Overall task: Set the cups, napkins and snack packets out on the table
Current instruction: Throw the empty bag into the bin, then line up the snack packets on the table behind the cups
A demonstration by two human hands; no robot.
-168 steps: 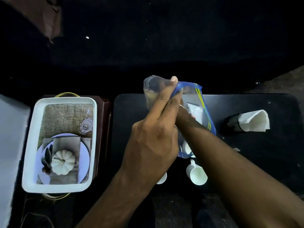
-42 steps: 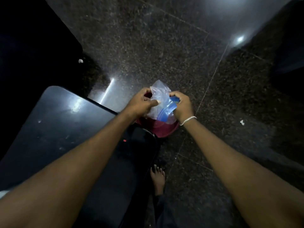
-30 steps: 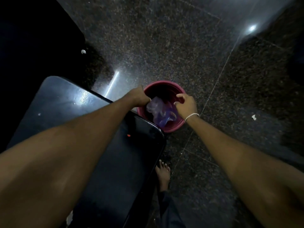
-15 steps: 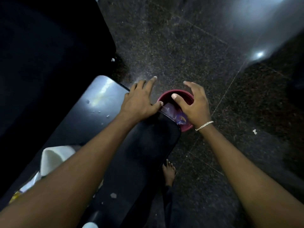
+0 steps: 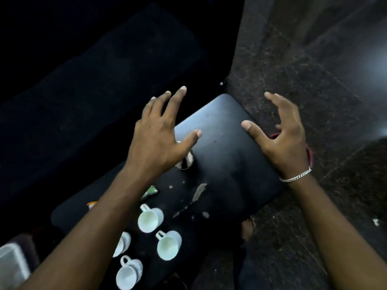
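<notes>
Several small white cups lie on the black table: one, a second, a third, and another half hidden by my left forearm. A green snack packet and an orange one peek out beside that forearm. The napkin holder is mostly hidden under my left hand. Both my left hand and my right hand hover over the table, fingers spread, holding nothing.
The red bin's rim shows just behind my right wrist, on the dark stone floor. A white tray corner sits at the lower left. Paper scraps dot the table. A bare foot stands by the table's edge.
Both hands let the plastic bag go into the red bin and pulled back, empty, over the table. The view has swung back towards the cups.
</notes>
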